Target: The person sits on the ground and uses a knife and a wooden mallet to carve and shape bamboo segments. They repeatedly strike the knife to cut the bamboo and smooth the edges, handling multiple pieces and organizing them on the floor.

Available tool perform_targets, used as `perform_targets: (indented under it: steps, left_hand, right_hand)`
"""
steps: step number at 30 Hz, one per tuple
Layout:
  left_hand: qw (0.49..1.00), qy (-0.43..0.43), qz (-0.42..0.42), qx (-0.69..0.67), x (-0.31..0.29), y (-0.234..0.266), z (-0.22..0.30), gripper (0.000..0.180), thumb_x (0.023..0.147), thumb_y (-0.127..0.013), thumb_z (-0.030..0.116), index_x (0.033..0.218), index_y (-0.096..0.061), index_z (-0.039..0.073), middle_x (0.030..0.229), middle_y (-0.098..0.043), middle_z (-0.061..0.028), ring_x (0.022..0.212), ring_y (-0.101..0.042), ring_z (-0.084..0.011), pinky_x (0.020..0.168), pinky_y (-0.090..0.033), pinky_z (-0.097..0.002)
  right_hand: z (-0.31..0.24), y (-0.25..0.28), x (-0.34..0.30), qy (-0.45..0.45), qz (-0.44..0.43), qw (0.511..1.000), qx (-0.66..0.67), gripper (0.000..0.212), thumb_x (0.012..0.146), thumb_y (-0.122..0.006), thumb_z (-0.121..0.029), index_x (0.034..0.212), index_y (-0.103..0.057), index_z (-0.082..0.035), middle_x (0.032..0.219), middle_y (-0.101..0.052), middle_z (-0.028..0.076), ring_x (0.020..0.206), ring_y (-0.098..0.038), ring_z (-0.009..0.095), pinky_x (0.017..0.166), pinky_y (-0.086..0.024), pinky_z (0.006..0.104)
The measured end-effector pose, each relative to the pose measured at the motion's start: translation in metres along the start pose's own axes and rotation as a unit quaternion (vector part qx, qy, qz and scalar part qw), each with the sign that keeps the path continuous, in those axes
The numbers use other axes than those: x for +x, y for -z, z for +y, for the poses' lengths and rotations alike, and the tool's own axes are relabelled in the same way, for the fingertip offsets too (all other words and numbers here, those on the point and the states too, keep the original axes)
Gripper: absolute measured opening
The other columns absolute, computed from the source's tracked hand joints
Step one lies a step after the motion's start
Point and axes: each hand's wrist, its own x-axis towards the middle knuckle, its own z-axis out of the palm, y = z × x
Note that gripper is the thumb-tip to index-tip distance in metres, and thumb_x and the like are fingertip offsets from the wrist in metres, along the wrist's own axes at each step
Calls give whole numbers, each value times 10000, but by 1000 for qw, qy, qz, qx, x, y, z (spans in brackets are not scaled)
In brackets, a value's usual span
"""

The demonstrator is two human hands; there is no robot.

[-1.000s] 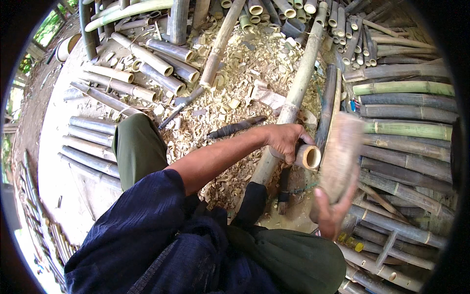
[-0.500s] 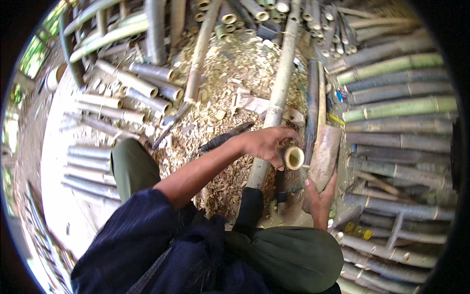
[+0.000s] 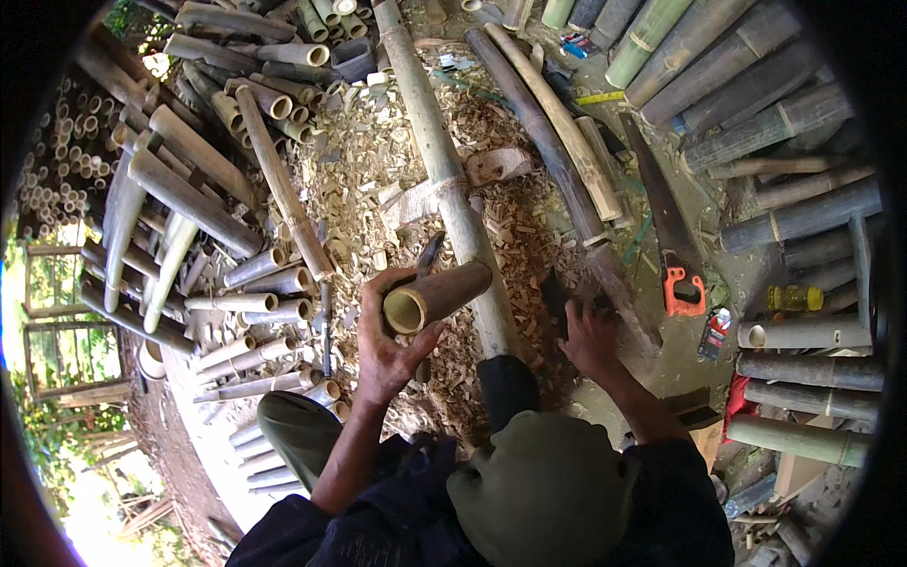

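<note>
My left hand (image 3: 380, 345) is closed around a short bamboo tube (image 3: 442, 296). The tube lies tilted over the long bamboo pole (image 3: 436, 156), its cut end toward me. Behind it, partly covered, a dark curved tool (image 3: 430, 253) rests on the shavings. My right hand (image 3: 590, 338) is low over the ground with its fingers apart and nothing plainly held. Close by its fingertips is a dark object (image 3: 556, 295), too shadowed to name. Just right of that hand lies a brown wooden length (image 3: 625, 298) at the end of a dark bamboo pole (image 3: 539, 132).
A handsaw (image 3: 675, 250) with an orange handle lies to the right, near a small can (image 3: 715, 333) and a yellow bottle (image 3: 795, 299). Bamboo poles (image 3: 812, 373) line the right side. Cut tubes (image 3: 255, 302) are piled left. Wood shavings (image 3: 350, 180) cover the ground between.
The view has turned rightward. My right hand has let go of the wooden block it held. My left hand has swung the bamboo tube to the left across the long pole.
</note>
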Motion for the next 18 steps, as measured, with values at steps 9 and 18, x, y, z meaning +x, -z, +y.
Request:
perform_targets:
  steps: [9,18]
  left_hand:
    - [996,35,79,7,-17,-12,-11,769,791,-898,340,1352,-511,-17,1251,-616,-170,1167,-638,-266,995,-544,-403]
    - [997,34,63,28,-14,-8,-7,699,802,-887,224,1356,-545,-32,1237,-640,-171,1179,-642,-263,999,-544,-398]
  right_hand:
    - [30,-11,16,-91,-24,914,396,390,913,-681,-236,1198,-564,3,1068,-635,210,967,-674,334,797,-572,416]
    - [-50,73,55,101,-36,900,422,263,1034,-537,-220,1105,-577,30,939,-631,246,877,-644,380,827,-493,493]
